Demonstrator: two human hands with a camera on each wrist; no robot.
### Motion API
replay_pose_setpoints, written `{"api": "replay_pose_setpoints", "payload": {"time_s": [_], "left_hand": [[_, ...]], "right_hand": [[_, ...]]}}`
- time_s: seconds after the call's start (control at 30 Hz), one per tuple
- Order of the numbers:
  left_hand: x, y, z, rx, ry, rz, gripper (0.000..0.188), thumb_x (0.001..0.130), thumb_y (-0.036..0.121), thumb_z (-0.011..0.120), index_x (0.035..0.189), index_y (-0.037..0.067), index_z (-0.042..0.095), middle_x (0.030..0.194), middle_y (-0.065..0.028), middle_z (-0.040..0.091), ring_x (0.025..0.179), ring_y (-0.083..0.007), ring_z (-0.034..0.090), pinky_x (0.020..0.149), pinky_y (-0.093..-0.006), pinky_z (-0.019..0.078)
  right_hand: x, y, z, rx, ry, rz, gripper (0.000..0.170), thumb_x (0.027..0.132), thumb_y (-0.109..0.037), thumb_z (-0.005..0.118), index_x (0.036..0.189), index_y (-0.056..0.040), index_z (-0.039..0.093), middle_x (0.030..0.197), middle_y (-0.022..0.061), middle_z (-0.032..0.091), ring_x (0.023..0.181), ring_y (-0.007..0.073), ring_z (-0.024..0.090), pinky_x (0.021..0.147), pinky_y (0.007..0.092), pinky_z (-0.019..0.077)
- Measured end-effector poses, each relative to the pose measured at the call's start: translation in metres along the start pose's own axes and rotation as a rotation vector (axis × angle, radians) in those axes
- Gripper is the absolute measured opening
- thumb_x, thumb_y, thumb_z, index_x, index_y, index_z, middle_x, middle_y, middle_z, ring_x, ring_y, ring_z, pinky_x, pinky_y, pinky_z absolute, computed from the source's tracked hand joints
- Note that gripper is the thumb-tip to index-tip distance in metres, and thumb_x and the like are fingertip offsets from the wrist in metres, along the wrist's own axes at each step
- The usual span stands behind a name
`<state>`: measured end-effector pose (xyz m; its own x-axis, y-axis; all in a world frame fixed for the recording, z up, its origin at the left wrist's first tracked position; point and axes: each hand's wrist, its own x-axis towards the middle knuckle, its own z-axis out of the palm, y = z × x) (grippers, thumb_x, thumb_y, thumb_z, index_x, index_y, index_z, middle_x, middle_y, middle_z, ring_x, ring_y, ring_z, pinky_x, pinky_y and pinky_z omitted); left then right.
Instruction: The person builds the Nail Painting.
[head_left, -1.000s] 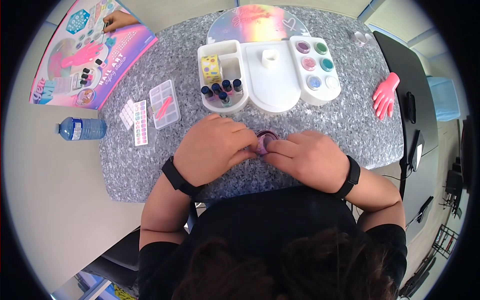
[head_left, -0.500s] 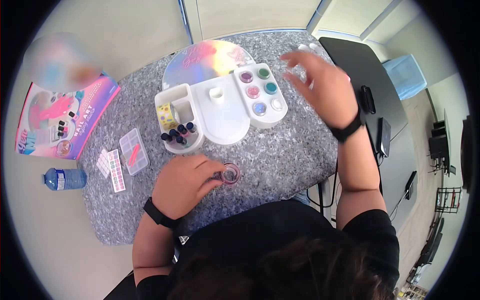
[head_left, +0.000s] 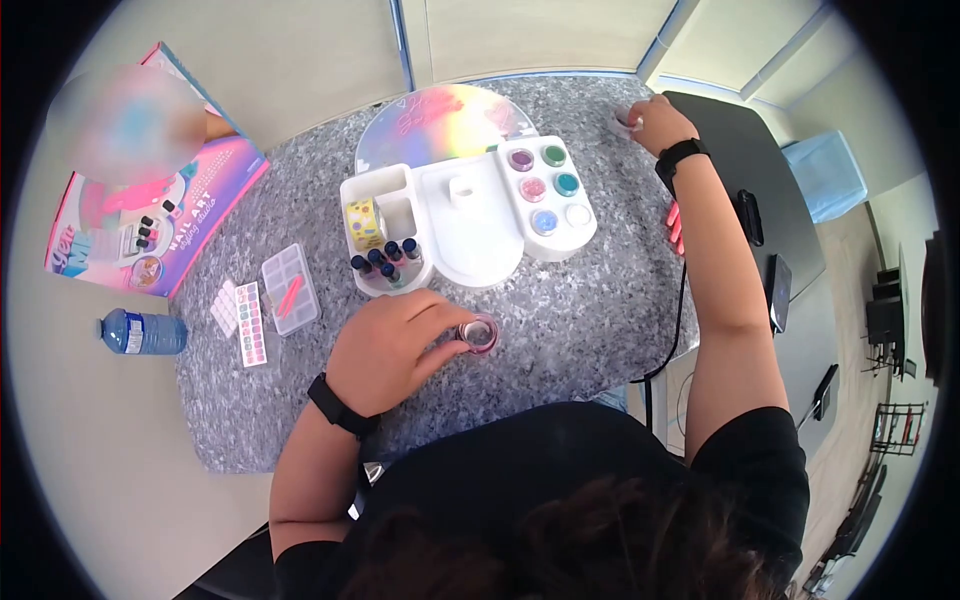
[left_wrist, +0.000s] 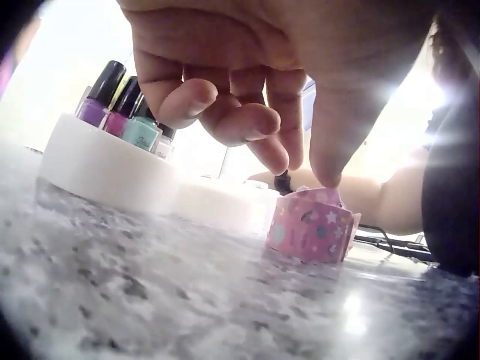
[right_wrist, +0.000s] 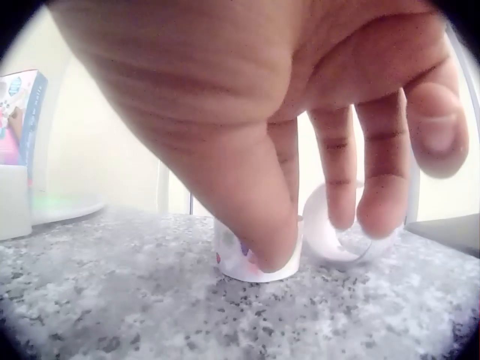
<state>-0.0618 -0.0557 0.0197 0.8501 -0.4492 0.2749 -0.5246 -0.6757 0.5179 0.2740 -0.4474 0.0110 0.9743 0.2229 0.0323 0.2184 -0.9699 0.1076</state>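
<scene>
My left hand (head_left: 385, 350) pinches the rim of a pink patterned roll (head_left: 484, 336) on the tabletop. In the left wrist view the thumb of the left hand (left_wrist: 247, 82) meets the upper edge of the pink roll (left_wrist: 311, 231), and the other fingers hang bent beside it. At the back right of the table, my right hand (head_left: 664, 126) is over small white rolls. The right wrist view shows the right hand (right_wrist: 300, 97) with its thumb against a white roll (right_wrist: 229, 259), a finger behind it; a second, translucent roll (right_wrist: 324, 231) lies beside.
A white organizer (head_left: 470, 245) with bottles and coloured pots stands mid-table. To its left are a compartment case (head_left: 304, 262), a sticker sheet (head_left: 252, 325) and a water bottle (head_left: 150, 333). A pink plastic hand (head_left: 675, 228) lies beside the right forearm.
My right hand has left the pink roll and reached out to the white rolls at the back right. My left hand stays at the pink roll. The head view has shifted.
</scene>
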Motion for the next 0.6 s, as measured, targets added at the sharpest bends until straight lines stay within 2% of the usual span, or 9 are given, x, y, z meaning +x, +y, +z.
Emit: {"api": "replay_pose_setpoints", "payload": {"time_s": [0.07,0.27,0.5,0.57,0.6], "left_hand": [[0.0,-0.002,0.002,-0.006,0.001,0.002,0.032,0.089,0.023,0.086,0.119,0.016,0.079,0.108,-0.0057,0.073,0.095,-0.03,0.071,0.081,-0.0411,0.0557],[0.002,-0.001,0.0,-0.018,0.004,0.017,0.03,0.09,0.023,0.085,0.118,0.016,0.079,0.108,-0.0056,0.073,0.095,-0.03,0.071,0.08,-0.0409,0.0557],[0.002,-0.003,-0.002,-0.032,-0.005,0.0,0.026,0.092,0.024,0.084,0.116,0.015,0.079,0.108,-0.0057,0.074,0.095,-0.03,0.071,0.081,-0.0415,0.0559],[0.001,-0.004,-0.001,-0.029,0.007,0.015,0.026,0.092,0.024,0.084,0.116,0.015,0.079,0.109,-0.0055,0.074,0.095,-0.0298,0.072,0.081,-0.0414,0.0559],[0.001,-0.004,-0.001,-0.029,0.016,0.029,0.026,0.092,0.024,0.084,0.116,0.015,0.079,0.109,-0.0053,0.074,0.096,-0.0296,0.072,0.081,-0.0412,0.0559]], "right_hand": [[0.001,0.005,0.002,0.052,0.02,0.044,0.025,0.091,-0.023,0.081,0.115,-0.0182,0.077,0.118,0.0136,0.07,0.124,0.0345,0.067,0.105,0.0451,0.0556],[0.011,0.017,0.006,0.033,-0.003,0.017,0.029,0.09,-0.025,0.082,0.117,-0.0169,0.076,0.125,0.0173,0.07,0.125,0.0372,0.066,0.108,0.0456,0.0542],[0.037,0.038,0.004,0.034,-0.017,-0.011,0.033,0.091,-0.025,0.082,0.122,-0.0137,0.076,0.127,0.0176,0.072,0.123,0.0355,0.069,0.109,0.046,0.0541],[0.045,0.044,0.004,0.191,-0.129,-0.175,0.035,0.09,-0.024,0.082,0.122,-0.0107,0.075,0.123,0.018,0.075,0.118,0.0351,0.071,0.105,0.0454,0.0544],[0.048,0.046,0.007,0.191,-0.13,-0.177,0.035,0.09,-0.024,0.082,0.122,-0.0107,0.075,0.123,0.018,0.075,0.118,0.0351,0.071,0.105,0.0454,0.0544]]}}
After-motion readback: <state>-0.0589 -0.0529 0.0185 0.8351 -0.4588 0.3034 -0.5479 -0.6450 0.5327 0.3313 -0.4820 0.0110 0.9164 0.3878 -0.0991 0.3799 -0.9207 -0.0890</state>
